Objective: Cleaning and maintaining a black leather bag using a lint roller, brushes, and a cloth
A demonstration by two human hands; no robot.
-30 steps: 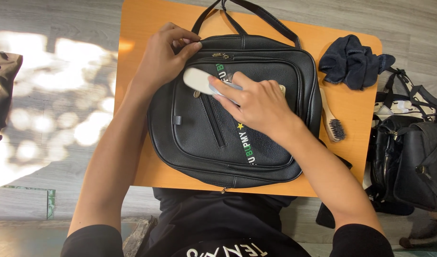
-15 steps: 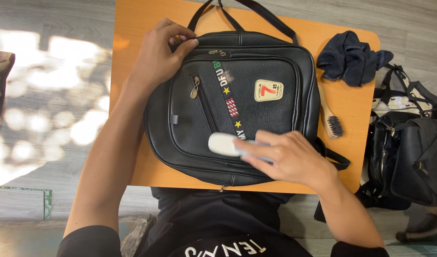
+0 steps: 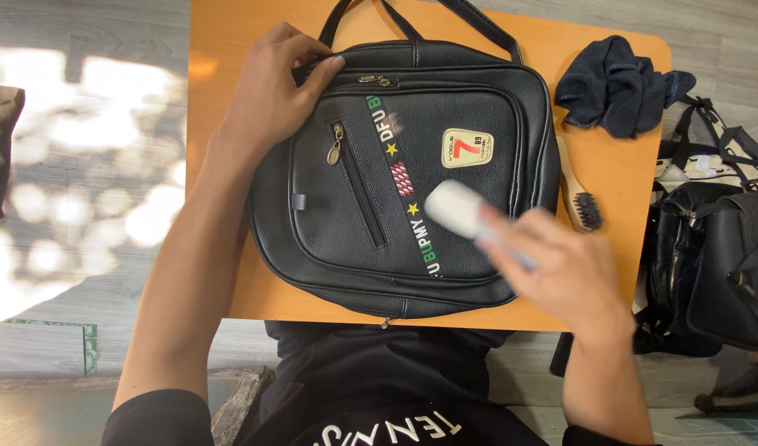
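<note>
Left hand (image 3: 267, 95): forearm reaches up along the left side; fingers and thumb pinched on the top left corner of the black bag (image 3: 403, 177).
Right hand (image 3: 565, 268): blurred, forearm in from lower right; fingers closed round a white sponge applicator (image 3: 457, 208), its pad against the bag's front pocket, right of the striped band.
Bag: one, flat on the orange surface (image 3: 218, 165), front up, handles pointing away.
Brush (image 3: 579, 198): one, wooden, just beside the bag's right edge.
Cloth (image 3: 614, 83): one, dark, crumpled at the far right corner.
Other bags (image 3: 717, 248): several dark ones on the floor to the right; count unclear.
</note>
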